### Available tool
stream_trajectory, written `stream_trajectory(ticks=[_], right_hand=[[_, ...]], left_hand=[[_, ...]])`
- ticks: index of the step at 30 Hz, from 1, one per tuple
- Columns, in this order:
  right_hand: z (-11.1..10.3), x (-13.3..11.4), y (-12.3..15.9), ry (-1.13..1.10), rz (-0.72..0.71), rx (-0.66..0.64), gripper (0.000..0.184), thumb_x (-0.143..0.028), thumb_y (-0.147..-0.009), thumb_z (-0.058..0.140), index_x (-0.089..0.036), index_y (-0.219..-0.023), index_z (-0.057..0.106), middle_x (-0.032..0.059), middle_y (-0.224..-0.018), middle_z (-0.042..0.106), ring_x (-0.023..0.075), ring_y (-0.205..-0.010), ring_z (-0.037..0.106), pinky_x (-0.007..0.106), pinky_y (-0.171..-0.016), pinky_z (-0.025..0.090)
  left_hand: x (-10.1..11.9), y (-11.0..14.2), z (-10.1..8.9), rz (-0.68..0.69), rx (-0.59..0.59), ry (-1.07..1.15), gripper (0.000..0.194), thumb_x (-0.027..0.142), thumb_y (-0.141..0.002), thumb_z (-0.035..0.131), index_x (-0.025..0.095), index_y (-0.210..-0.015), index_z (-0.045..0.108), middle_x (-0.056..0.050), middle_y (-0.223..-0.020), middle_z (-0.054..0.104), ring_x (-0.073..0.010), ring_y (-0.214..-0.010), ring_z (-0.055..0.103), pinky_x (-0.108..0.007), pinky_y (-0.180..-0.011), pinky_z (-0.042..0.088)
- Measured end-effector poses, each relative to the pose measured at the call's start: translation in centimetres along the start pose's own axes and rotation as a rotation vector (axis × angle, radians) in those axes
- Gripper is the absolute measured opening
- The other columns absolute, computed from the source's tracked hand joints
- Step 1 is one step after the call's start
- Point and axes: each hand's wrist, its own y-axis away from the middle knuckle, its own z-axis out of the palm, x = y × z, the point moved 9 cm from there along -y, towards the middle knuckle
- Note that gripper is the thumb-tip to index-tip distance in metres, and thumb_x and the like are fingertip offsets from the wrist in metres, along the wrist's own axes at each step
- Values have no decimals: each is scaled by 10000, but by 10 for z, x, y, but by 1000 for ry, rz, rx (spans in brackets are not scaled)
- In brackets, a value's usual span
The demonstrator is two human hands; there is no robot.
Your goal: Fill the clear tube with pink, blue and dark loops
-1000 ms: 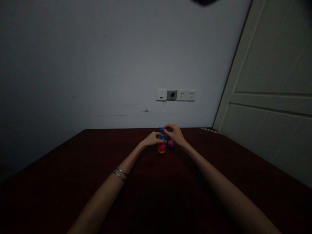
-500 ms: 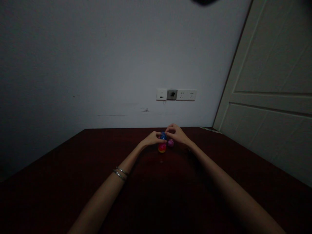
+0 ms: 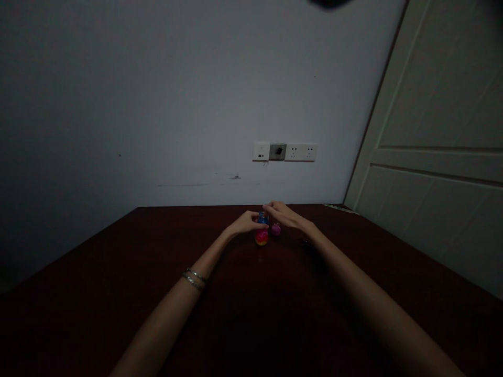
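Note:
A small, upright, bottle-shaped thing stands on the table, blue at the top and pink with yellow below. My left hand is closed around its blue upper part from the left, thumb on the near side. Over the blue top, my right hand has its fingers brought together and pointing down; whatever they pinch is hidden or too small to name. Just right of the bottle-shaped thing, below my right hand, sits a round purple piece with a small loop on top.
The dark red table runs back to a grey wall. Sockets are set in the wall behind my hands. A small dark object lies beside my right wrist. A pale panelled door stands on the right.
My right hand has moved slightly left, from beside the blue top to over it, its fingers now closer together. My left hand keeps its hold in the same place.

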Motion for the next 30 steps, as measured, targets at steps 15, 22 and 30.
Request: stream_trajectory(ticks=[15,22,30], right_hand=[[32,1,-19,314,202,-366,732,-641,-811,151,-119,-907,655,167,-957,646,248,-796,598,332,-686,428],[28,-8,-22,215,76,-370,569,-415,-887,182,-104,-834,656,124,-852,673,182,-695,579,268,-640,417],[-2,-22,-19,147,-23,-230,477,-278,-865,255,-74,-807,682,125,-846,673,178,-763,568,247,-717,395]], left_hand=[[-7,-7,2,43,-20,103,341,208,-643,654,71,-954,617,-82,-903,642,-155,-806,569,-293,-771,428],[-10,-6,-4,9,12,-33,348,292,-639,673,94,-922,636,-79,-911,644,-171,-822,571,-302,-767,424],[-13,-5,-3,-2,27,-39,449,363,-606,691,98,-962,623,-83,-918,644,-179,-818,574,-314,-769,422]])
